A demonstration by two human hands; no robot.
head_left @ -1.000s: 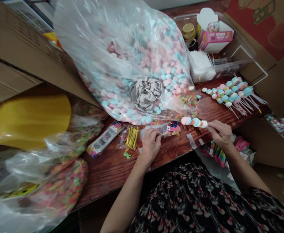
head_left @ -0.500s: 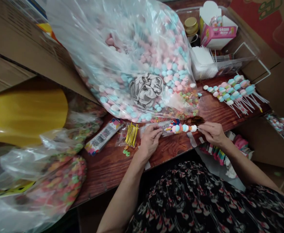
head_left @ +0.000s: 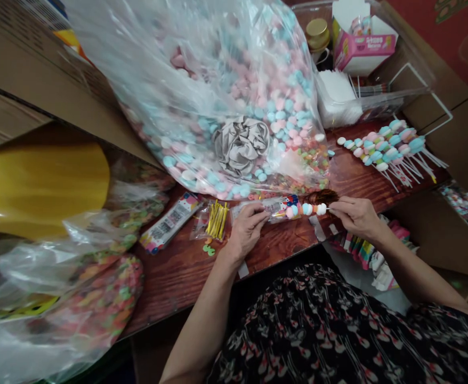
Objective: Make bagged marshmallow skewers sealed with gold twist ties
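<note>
A candy skewer [head_left: 306, 209] of white, blue and pink marshmallows with orange pieces between lies level above the table's front part. My right hand [head_left: 354, 216] pinches the end of its white stick. At the skewer's other end, my left hand [head_left: 250, 226] has its fingers closed at a clear plastic bag [head_left: 276, 205] with a printed red and blue end. Whether the skewer is inside the bag or just over it, I cannot tell. Left of that hand sit yellow twist ties [head_left: 217, 220] and loose green gummy pieces [head_left: 209, 249].
A huge clear sack of marshmallows [head_left: 218, 80] fills the back, with a grey crumpled cloth [head_left: 242, 145] on it. Finished skewers [head_left: 389, 144] are piled at right below a clear bin [head_left: 402, 101]. Printed bags [head_left: 170, 224] and a gummy sack [head_left: 98, 298] lie left.
The skewer and my right hand have shifted slightly right, away from my left hand. My left hand has barely moved. The view has tilted a little.
</note>
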